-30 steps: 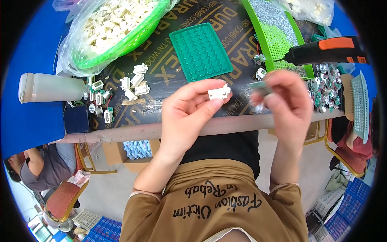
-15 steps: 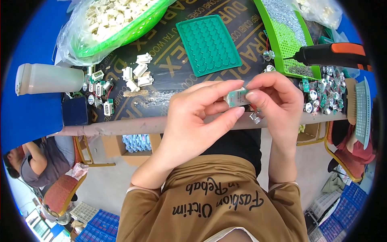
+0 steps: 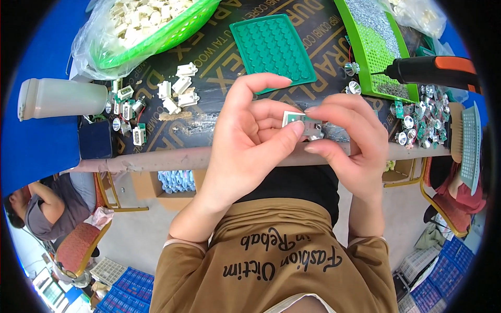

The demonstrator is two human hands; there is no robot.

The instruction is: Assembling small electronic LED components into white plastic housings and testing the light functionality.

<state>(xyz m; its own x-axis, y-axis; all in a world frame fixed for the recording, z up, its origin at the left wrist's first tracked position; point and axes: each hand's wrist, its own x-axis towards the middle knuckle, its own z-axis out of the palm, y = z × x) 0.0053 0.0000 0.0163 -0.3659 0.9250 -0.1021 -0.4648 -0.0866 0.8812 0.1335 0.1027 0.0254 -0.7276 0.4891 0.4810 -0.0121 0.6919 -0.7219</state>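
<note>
My left hand (image 3: pixel 248 146) pinches a small white plastic housing with a green circuit board (image 3: pixel 292 119) between thumb and fingers, in front of my body above the table's near edge. A shiny lamp reflector (image 3: pixel 315 136) shows at its right end. My right hand (image 3: pixel 360 138) curves around that end, thumb and index finger apart. Its index fingertip is at the unit's upper edge; the thumb is just below the reflector. Whether its other fingers touch the unit is hidden. Several white housings (image 3: pixel 181 85) lie to the left, beyond my left hand.
Beyond my hands lies a green moulded tray (image 3: pixel 274 49). A green basket of white parts (image 3: pixel 182 31) stands far left, near a translucent bottle (image 3: pixel 65 99). At right are a green tray of small metal parts (image 3: pixel 373 57), an electric screwdriver (image 3: pixel 433 70) and piled reflector boards (image 3: pixel 425 117).
The unit has been turned and shifted slightly left, with the reflector now up against its end instead of hanging below. My right thumb and index finger have spread; my left index finger has lifted.
</note>
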